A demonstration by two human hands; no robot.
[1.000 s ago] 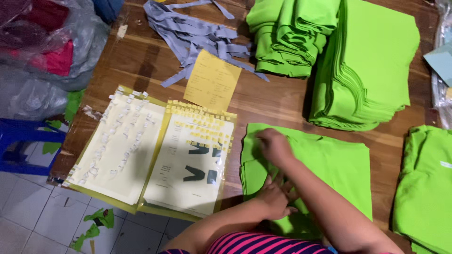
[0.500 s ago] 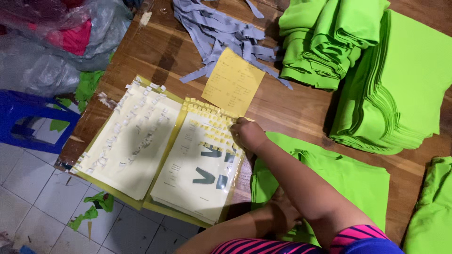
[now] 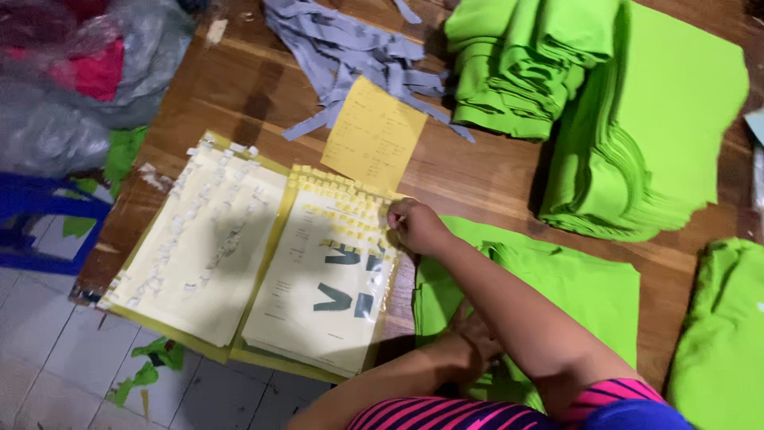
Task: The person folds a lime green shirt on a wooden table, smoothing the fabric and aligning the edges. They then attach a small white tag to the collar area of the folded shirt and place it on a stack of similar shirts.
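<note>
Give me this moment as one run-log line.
right hand: pinching small labels on sticker sheet | left hand: resting on green garment | table: wooden

Two label sheets in plastic sleeves, left (image 3: 199, 247) and right (image 3: 322, 295); one yellow paper slip (image 3: 374, 134). One pile of grey fabric strips (image 3: 350, 48), far. Four stacks or pieces of green fabric: far (image 3: 517, 64), far right (image 3: 660, 127), near centre (image 3: 573, 287), near right (image 3: 724, 334).

A single head-worn camera looks steeply down from above the person's own chest, close over the counter (image 3: 239, 87). It faces forward across the wood, slightly tilted. The right hand (image 3: 414, 227), its grip pinched at the sheet's edge, sits near centre; floor tiles fill the corner below-left of it. No second view overlaps.
</note>
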